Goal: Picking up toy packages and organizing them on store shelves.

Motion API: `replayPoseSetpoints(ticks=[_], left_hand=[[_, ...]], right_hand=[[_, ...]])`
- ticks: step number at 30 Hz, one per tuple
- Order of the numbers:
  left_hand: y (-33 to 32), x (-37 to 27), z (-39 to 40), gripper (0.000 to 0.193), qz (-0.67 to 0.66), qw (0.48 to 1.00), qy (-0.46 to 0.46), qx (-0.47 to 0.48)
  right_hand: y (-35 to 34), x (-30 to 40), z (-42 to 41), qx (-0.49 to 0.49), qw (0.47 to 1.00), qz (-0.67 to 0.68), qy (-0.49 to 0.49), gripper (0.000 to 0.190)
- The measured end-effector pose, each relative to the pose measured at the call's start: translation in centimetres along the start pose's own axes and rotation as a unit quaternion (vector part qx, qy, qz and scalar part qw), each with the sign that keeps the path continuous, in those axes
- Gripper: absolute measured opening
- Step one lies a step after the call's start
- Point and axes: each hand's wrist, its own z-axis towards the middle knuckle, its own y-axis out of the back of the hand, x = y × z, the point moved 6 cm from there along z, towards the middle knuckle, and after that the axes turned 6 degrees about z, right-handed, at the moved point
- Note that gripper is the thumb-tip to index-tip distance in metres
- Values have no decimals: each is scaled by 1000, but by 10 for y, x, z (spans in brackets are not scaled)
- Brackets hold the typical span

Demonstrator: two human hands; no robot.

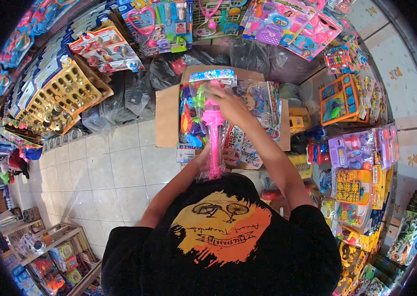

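Note:
A pink plastic toy wand (pixel 214 137) in a clear bag with a blue printed header lies upright in the picture, close to my chest. Around the lower part of its bag is my left hand (pixel 227 157), partly hidden behind the wand. My right hand (pixel 227 105) is over the wand's upper end, its fingers blurred; whether it grips the bag cannot be told. Beneath and beyond the wand stands an open cardboard box (pixel 167 116) holding colourful bagged toys (pixel 190 118) on the left and packaged sets (pixel 260 100) on the right.
Carded golden toy kitchen utensils (pixel 56 100) hang at the left. Black plastic bags (pixel 132 94) lie behind the box. Carded toy sets (pixel 275 22) hang at the top. Boxed and bagged toys (pixel 352 185) line the right side. A wooden rack (pixel 56 236) stands at the lower left on the tiled floor (pixel 119 162).

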Motion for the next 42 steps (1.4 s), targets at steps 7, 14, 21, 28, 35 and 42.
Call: replayPoseSetpoints(ticks=[7,14,21,28,35,42], left_hand=[[1,-2,0,111,11,1000,-7,10],[4,3,1,120,7,1000,-14,3],[6,0,2,124,27,1000,-9,7],[7,1,2,125,24,1000,-5,13],[5,1,3,124,9,1000,-1,5],[-5,-4,-2,123,27,999,-6,-20]], right_hand=[[-4,-18,14,-60,996,-17,62,62],[9,-22,3,-50,998,-39,-1,67],[9,-38,-16,-26,999,-7,-36,69],[15,-43,-25,-48,993,57,-88,58],[0,-50,-33,-66,998,-12,-12,62],[2,-47,-28,-49,997,44,-38,58]])
